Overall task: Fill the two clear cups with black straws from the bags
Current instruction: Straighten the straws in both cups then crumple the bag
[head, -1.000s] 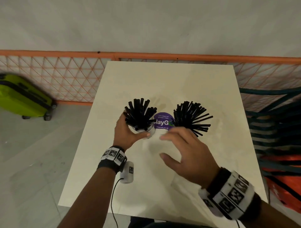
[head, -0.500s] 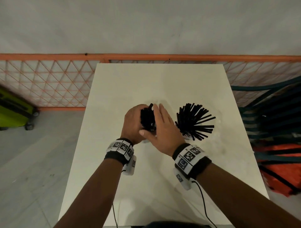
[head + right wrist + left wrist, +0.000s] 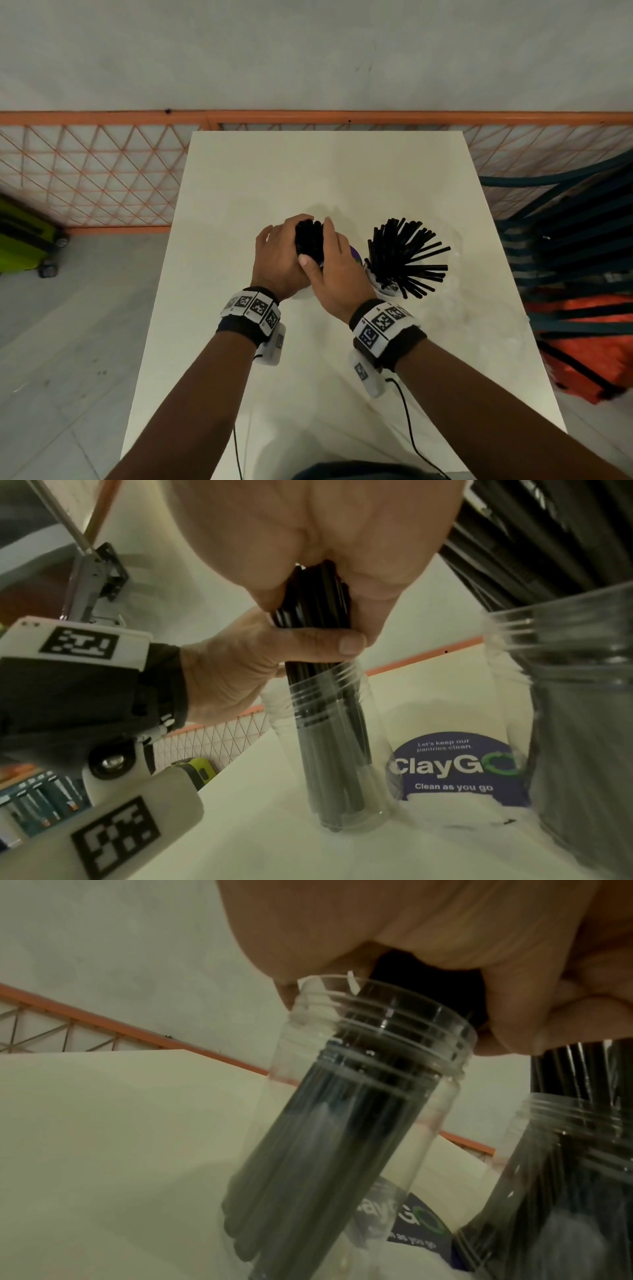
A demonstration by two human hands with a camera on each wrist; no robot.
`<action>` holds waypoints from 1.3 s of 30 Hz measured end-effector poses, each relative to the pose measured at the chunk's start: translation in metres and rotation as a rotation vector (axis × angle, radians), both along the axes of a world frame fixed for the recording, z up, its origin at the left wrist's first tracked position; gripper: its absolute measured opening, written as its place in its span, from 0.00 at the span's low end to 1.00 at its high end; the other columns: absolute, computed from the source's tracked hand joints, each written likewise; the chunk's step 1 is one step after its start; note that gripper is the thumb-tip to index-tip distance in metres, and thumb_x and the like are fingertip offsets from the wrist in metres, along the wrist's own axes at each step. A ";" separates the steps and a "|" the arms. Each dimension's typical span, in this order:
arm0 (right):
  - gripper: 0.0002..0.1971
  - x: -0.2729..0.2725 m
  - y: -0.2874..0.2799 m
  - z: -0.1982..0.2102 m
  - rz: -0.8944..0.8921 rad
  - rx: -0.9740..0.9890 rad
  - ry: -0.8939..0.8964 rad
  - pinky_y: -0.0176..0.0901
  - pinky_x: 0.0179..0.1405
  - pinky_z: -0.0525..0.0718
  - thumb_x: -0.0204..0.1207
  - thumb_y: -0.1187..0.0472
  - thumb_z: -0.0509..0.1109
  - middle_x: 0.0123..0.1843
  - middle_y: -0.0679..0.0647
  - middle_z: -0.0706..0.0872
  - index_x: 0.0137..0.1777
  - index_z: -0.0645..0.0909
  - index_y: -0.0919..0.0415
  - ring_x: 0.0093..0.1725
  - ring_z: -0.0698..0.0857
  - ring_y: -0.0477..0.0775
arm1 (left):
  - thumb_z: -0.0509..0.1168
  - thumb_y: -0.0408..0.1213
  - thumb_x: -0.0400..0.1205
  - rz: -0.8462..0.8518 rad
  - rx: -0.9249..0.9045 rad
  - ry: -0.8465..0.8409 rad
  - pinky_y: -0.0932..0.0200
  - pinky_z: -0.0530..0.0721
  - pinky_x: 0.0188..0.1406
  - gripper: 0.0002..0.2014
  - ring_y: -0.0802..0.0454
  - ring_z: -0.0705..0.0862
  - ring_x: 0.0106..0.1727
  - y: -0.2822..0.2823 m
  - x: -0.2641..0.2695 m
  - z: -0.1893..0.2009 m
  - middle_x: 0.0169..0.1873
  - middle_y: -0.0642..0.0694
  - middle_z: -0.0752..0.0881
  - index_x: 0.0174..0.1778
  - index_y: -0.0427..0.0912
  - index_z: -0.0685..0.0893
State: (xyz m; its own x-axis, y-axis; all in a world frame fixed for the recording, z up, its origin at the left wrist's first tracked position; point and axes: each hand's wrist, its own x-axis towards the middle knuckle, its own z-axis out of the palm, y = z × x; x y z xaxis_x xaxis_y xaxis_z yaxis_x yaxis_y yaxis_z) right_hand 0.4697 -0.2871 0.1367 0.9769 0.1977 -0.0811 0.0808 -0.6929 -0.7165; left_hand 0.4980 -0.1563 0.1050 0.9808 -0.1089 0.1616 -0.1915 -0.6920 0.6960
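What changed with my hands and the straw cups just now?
The right hand swung left onto the black straws in the left clear plastic cup; both it and the left hand now grip them, squeezing the fan into a tight bunch. The right clear plastic cup of splayed straws stayed put.

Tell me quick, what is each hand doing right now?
Left hand: grips the bunched straws above a clear cup.
Right hand: grips the same straws.

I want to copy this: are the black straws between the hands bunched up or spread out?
Bunched up: the left hand and right hand squeeze the thin black straws into one tight bundle.
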 end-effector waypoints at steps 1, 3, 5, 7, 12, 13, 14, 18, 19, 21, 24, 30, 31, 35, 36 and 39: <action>0.37 0.001 -0.001 -0.001 -0.001 -0.004 0.001 0.35 0.56 0.73 0.85 0.47 0.59 0.82 0.57 0.62 0.86 0.46 0.60 0.74 0.74 0.56 | 0.62 0.52 0.69 0.002 0.025 -0.007 0.33 0.75 0.68 0.29 0.45 0.84 0.57 0.000 0.001 -0.002 0.58 0.49 0.88 0.67 0.47 0.77; 0.38 0.003 -0.001 -0.001 0.008 0.009 -0.008 0.36 0.60 0.73 0.83 0.47 0.63 0.82 0.58 0.60 0.85 0.48 0.61 0.75 0.73 0.56 | 0.62 0.53 0.70 -0.007 -0.001 -0.029 0.36 0.82 0.59 0.28 0.41 0.86 0.55 0.001 0.000 -0.009 0.56 0.46 0.89 0.66 0.47 0.76; 0.43 0.005 0.002 0.001 0.038 0.037 -0.012 0.42 0.67 0.75 0.80 0.44 0.66 0.83 0.59 0.59 0.85 0.48 0.62 0.78 0.70 0.58 | 0.63 0.52 0.72 0.018 -0.056 -0.025 0.38 0.87 0.49 0.27 0.40 0.88 0.48 0.000 -0.004 -0.013 0.51 0.43 0.90 0.67 0.48 0.72; 0.46 0.006 0.007 0.003 0.062 0.043 -0.011 0.50 0.71 0.77 0.78 0.38 0.67 0.82 0.59 0.60 0.85 0.48 0.61 0.78 0.69 0.59 | 0.63 0.51 0.73 0.083 -0.065 -0.010 0.38 0.87 0.51 0.28 0.40 0.88 0.47 -0.001 -0.009 -0.017 0.52 0.43 0.89 0.70 0.50 0.69; 0.46 0.008 0.010 0.005 0.051 -0.094 -0.075 0.58 0.71 0.77 0.75 0.31 0.63 0.82 0.59 0.62 0.84 0.53 0.60 0.77 0.70 0.63 | 0.54 0.56 0.73 0.175 0.119 -0.051 0.27 0.75 0.68 0.28 0.36 0.86 0.58 -0.006 -0.020 -0.014 0.67 0.44 0.84 0.69 0.53 0.70; 0.46 0.008 0.009 0.007 0.050 -0.117 -0.113 0.55 0.73 0.74 0.75 0.31 0.63 0.83 0.58 0.60 0.84 0.53 0.59 0.78 0.67 0.62 | 0.54 0.56 0.73 0.186 0.102 -0.057 0.27 0.74 0.68 0.27 0.36 0.86 0.57 -0.006 -0.020 -0.010 0.65 0.44 0.85 0.69 0.54 0.68; 0.45 0.008 0.010 0.010 0.057 -0.133 -0.167 0.54 0.74 0.70 0.76 0.31 0.62 0.84 0.59 0.60 0.84 0.53 0.59 0.80 0.64 0.62 | 0.54 0.55 0.72 0.186 0.113 -0.059 0.27 0.75 0.68 0.27 0.36 0.86 0.57 -0.005 -0.019 -0.009 0.62 0.44 0.87 0.68 0.54 0.68; 0.38 0.009 0.018 0.005 0.194 -0.239 -0.282 0.62 0.81 0.63 0.81 0.35 0.55 0.84 0.62 0.63 0.82 0.61 0.61 0.82 0.60 0.65 | 0.53 0.53 0.75 0.152 0.305 -0.004 0.30 0.78 0.64 0.28 0.38 0.86 0.56 0.001 -0.012 -0.016 0.54 0.42 0.88 0.66 0.41 0.78; 0.38 0.010 0.020 0.002 0.212 -0.266 -0.271 0.64 0.79 0.64 0.81 0.35 0.54 0.83 0.62 0.65 0.82 0.62 0.62 0.82 0.60 0.65 | 0.53 0.53 0.76 0.138 0.331 0.013 0.29 0.78 0.65 0.29 0.38 0.86 0.58 0.001 -0.010 -0.018 0.55 0.41 0.87 0.66 0.39 0.79; 0.37 0.011 0.021 -0.004 0.227 -0.295 -0.261 0.64 0.78 0.65 0.81 0.36 0.52 0.80 0.62 0.69 0.80 0.65 0.63 0.81 0.62 0.66 | 0.52 0.52 0.76 0.097 0.378 0.008 0.28 0.80 0.61 0.29 0.36 0.85 0.56 0.000 -0.009 -0.020 0.55 0.38 0.86 0.66 0.37 0.79; 0.36 0.012 0.020 -0.005 0.229 -0.321 -0.307 0.62 0.76 0.68 0.81 0.36 0.52 0.75 0.61 0.75 0.78 0.68 0.65 0.77 0.68 0.66 | 0.49 0.51 0.76 0.050 0.382 -0.028 0.29 0.83 0.52 0.29 0.33 0.85 0.48 0.000 -0.006 -0.020 0.49 0.35 0.86 0.61 0.34 0.81; 0.39 0.011 0.018 -0.004 0.201 -0.376 -0.307 0.64 0.81 0.59 0.80 0.34 0.53 0.82 0.62 0.66 0.82 0.61 0.63 0.83 0.60 0.66 | 0.50 0.55 0.77 0.085 0.329 -0.007 0.30 0.81 0.60 0.33 0.37 0.85 0.55 0.001 -0.005 -0.023 0.61 0.38 0.84 0.71 0.37 0.78; 0.39 0.010 0.017 -0.004 0.207 -0.369 -0.302 0.64 0.81 0.59 0.80 0.34 0.55 0.83 0.62 0.65 0.82 0.60 0.62 0.83 0.59 0.66 | 0.50 0.56 0.77 0.091 0.321 -0.003 0.30 0.80 0.62 0.34 0.37 0.85 0.58 0.000 -0.005 -0.023 0.65 0.38 0.82 0.73 0.38 0.76; 0.39 0.003 0.011 0.010 0.181 -0.282 -0.332 0.63 0.81 0.62 0.80 0.35 0.59 0.83 0.62 0.65 0.82 0.61 0.62 0.83 0.59 0.65 | 0.53 0.57 0.76 0.151 0.161 -0.036 0.29 0.74 0.70 0.33 0.41 0.84 0.63 -0.004 -0.010 -0.020 0.70 0.43 0.80 0.76 0.46 0.69; 0.38 0.000 0.009 0.017 0.157 -0.237 -0.342 0.61 0.81 0.62 0.80 0.35 0.58 0.83 0.62 0.65 0.82 0.61 0.62 0.83 0.60 0.64 | 0.54 0.57 0.75 0.165 0.111 -0.034 0.29 0.72 0.73 0.33 0.42 0.84 0.64 -0.003 -0.011 -0.018 0.68 0.45 0.82 0.77 0.47 0.68; 0.36 -0.012 -0.007 0.041 0.071 -0.091 -0.362 0.51 0.79 0.64 0.80 0.36 0.58 0.80 0.60 0.68 0.81 0.64 0.61 0.81 0.62 0.61 | 0.56 0.62 0.69 0.176 0.025 0.047 0.34 0.63 0.80 0.40 0.45 0.83 0.67 -0.001 -0.012 -0.013 0.63 0.48 0.86 0.78 0.49 0.66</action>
